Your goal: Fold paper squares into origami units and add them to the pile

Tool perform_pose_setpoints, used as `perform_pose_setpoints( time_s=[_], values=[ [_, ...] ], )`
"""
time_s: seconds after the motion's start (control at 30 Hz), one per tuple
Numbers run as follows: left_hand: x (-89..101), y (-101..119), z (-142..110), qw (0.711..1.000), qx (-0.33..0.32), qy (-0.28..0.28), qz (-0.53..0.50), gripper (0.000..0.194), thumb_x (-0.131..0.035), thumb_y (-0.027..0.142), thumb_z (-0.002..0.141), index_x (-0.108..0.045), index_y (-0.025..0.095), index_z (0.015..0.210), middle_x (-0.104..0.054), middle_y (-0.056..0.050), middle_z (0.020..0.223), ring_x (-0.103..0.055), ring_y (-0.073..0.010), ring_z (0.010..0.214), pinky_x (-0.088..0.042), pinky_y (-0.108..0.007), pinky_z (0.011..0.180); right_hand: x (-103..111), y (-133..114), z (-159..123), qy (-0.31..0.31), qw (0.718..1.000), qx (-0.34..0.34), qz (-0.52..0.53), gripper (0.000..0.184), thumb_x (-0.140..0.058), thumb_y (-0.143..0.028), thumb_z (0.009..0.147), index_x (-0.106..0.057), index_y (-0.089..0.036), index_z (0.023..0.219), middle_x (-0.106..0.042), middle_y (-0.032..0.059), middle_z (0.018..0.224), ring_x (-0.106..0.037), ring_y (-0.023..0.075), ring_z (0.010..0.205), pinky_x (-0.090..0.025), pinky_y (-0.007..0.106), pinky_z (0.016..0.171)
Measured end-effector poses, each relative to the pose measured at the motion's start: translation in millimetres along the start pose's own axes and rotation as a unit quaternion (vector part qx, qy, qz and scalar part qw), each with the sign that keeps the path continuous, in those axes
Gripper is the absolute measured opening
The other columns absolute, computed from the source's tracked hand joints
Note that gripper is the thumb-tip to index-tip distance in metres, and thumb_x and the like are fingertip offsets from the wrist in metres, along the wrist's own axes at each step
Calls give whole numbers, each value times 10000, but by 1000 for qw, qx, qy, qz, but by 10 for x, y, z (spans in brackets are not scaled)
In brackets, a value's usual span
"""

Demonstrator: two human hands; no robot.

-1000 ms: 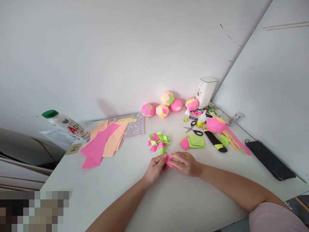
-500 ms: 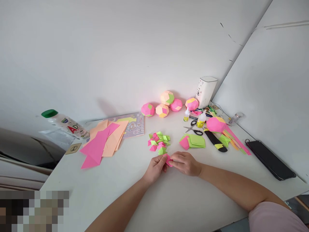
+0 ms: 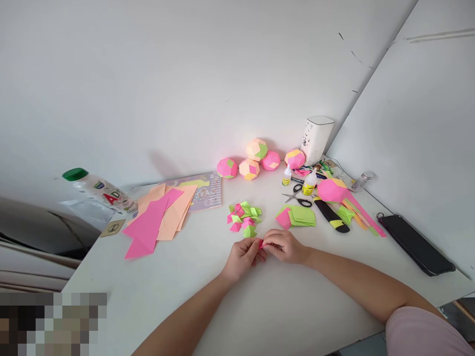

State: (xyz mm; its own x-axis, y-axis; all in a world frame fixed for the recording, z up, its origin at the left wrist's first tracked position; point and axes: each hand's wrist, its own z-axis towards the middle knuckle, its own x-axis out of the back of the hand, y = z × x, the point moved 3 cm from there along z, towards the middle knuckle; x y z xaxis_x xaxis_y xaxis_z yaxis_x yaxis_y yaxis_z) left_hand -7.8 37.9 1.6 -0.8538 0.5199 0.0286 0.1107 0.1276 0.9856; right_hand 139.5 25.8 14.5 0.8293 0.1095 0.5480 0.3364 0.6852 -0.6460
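A small folded piece of pink paper (image 3: 261, 243) is pinched between my two hands, mostly covered by the fingers. My left hand (image 3: 243, 255) is closed on its left side, thumb on top. My right hand (image 3: 285, 245) pinches the right side with thumb and fingertips. Just beyond them lies a loose pile of folded green and pink paper pieces (image 3: 245, 217). To the right of that pile is a stack of green paper squares (image 3: 302, 216), with a pink square (image 3: 284, 218) at its left edge.
Paper balls (image 3: 249, 169) stand along the wall. Scissors (image 3: 297, 196), glue bottles (image 3: 309, 183), a utility knife (image 3: 332, 215) and a phone (image 3: 417, 244) lie to the right. Pink paper sheets (image 3: 148, 227), a notebook (image 3: 210, 192) and a tilted bottle (image 3: 102, 190) are at left.
Less of the pink paper shows now, as it has been folded or turned between my fingers. My right hand has shifted slightly up and left.
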Motion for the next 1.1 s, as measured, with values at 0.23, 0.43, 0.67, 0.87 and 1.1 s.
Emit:
perform_pose_setpoints(
  time_s=[0.23, 0.43, 0.67, 0.87, 1.1],
  values=[
    [3, 70, -53, 998, -13, -27, 51, 384, -397, 434, 873, -638, 149, 963, -657, -46, 715, -437, -93, 491, -368, -215, 487, 15, 116, -4, 4, 987, -137, 89, 172, -525, -261, 847, -637, -154, 772, -608, 58, 723, -547, 130, 594, -442, 236, 503],
    [-14, 86, -67, 996, -40, -46, 71, 355, -392, 404, 882, -603, 184, 1064, -628, -29, 742, -410, -92, 488, -338, -215, 472, 10, 153, -18, 3, 973, -190, 128, 160, -579, -276, 811, -660, -150, 754, -601, 54, 762, -555, 128, 626, -439, 233, 526],
    [-12, 67, -67, 994, -54, -41, 86, 400, -369, 392, 890, -514, 186, 1202, -638, -34, 727, -503, -120, 544, -405, -241, 521, 0, 160, -24, 10, 948, -264, 174, 186, -579, -336, 808, -614, -157, 776, -599, 13, 678, -507, 106, 551, -416, 223, 498],
    [1, 10, -59, 993, -52, -24, 105, 441, -365, 365, 885, -429, 151, 1265, -654, -43, 738, -549, -144, 622, -445, -277, 601, -28, 205, -42, 3, 936, -293, 197, 189, -582, -343, 801, -600, -155, 795, -587, 9, 674, -517, 110, 568, -434, 229, 520],
    [-6, 3, -52, 995, -45, -23, 81, 446, -414, 356, 859, -412, 160, 1260, -637, -25, 703, -489, -117, 531, -397, -242, 518, 8, 152, -5, -14, 955, -252, 154, 175, -569, -305, 810, -602, -147, 743, -554, 14, 717, -458, 93, 565, -387, 217, 499]
  ],
)
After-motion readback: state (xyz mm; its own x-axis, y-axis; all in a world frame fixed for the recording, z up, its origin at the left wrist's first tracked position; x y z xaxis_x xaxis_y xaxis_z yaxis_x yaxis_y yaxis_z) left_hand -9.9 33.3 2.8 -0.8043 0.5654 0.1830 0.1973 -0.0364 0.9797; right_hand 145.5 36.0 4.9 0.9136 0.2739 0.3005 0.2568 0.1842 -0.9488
